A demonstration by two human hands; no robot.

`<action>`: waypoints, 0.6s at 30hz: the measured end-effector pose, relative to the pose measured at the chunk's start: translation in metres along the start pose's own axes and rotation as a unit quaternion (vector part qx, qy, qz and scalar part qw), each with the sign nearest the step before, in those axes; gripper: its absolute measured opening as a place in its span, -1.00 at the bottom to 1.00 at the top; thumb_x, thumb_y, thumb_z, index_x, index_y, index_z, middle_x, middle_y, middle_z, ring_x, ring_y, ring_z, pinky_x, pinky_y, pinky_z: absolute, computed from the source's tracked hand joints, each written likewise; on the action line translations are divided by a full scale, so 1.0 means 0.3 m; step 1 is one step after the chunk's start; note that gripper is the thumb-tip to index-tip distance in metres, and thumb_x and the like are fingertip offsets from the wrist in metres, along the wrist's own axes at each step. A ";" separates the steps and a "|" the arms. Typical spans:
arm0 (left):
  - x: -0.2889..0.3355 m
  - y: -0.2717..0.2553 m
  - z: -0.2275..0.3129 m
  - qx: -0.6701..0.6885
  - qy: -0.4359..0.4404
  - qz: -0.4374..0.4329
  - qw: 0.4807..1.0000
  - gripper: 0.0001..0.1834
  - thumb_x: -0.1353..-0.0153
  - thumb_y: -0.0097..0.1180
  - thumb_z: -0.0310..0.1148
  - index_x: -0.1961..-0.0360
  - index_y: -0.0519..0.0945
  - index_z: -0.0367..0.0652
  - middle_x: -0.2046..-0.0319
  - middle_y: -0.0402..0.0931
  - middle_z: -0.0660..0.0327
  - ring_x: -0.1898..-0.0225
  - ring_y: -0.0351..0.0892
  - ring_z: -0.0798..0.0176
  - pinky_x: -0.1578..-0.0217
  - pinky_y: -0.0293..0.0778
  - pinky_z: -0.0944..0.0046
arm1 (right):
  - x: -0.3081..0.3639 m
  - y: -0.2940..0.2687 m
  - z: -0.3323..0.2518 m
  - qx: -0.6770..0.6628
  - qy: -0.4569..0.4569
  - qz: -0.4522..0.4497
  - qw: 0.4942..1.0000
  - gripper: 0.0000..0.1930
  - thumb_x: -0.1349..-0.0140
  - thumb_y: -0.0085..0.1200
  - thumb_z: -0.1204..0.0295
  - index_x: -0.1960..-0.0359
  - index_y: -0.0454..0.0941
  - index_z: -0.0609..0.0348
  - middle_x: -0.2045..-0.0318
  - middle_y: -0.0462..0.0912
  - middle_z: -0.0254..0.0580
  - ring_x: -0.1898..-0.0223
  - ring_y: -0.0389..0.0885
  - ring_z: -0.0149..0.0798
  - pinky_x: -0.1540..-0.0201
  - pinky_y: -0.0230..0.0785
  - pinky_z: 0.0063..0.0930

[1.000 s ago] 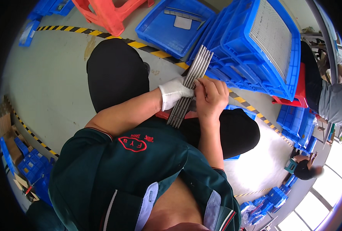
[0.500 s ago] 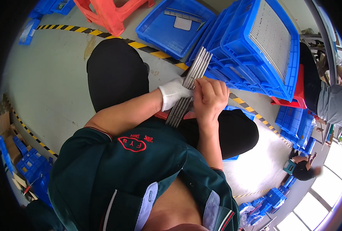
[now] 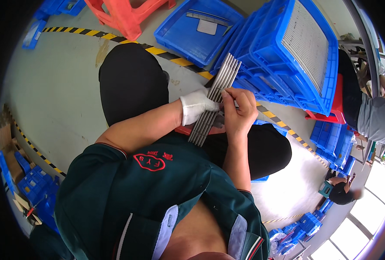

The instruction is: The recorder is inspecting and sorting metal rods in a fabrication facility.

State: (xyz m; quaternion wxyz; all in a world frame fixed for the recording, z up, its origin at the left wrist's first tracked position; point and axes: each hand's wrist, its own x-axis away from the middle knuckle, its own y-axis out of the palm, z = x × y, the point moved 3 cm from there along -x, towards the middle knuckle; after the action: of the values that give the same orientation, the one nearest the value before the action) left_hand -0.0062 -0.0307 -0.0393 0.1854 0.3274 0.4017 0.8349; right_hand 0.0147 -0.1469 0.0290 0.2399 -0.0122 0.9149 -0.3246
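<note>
Several slim silvery metal rods (image 3: 223, 78) lie side by side in a flat bundle, slanting across my lap. My left hand (image 3: 196, 106), in a white glove, is closed round the middle of the bundle from its left side. Bare and curled, my right hand (image 3: 241, 108) is at the bundle's right edge. Its thumb and fingertips are pinched together against the rods; whatever is between them is too small to tell. Both ends of the bundle stick out past my hands, the far end toward the blue crates and the near end toward my shirt.
A tall stack of blue crates (image 3: 262, 58) stands ahead right, its top one filled with rows of rods (image 3: 305, 43). Beside it a shallow blue tray (image 3: 175, 37) holds a few rods and a white card (image 3: 207, 27). A red stool (image 3: 129, 19) stands far left; another person (image 3: 374, 115) is at right.
My right hand's fingers have shifted slightly at the bundle's edge, with the thumb and fingertips now showing more plainly. The left hand keeps its hold on the rods.
</note>
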 end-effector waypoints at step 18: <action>-0.007 0.000 -0.015 0.039 -0.010 -0.039 0.998 -0.67 -0.16 0.12 -0.46 0.02 0.45 -0.20 0.24 0.56 0.14 0.25 0.63 0.17 0.27 0.61 0.19 | -0.005 -0.021 -0.018 0.023 -0.048 0.015 0.998 -0.88 0.13 0.27 0.57 0.49 0.64 0.15 0.48 0.55 -0.26 0.38 0.48 -0.19 0.33 0.33 -0.39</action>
State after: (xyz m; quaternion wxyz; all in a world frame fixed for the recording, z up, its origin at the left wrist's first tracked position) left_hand -0.0078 -0.0344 -0.0423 0.2095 0.3270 0.4445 0.8072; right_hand 0.0129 -0.1486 0.0371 0.2881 -0.0085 0.8947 -0.3413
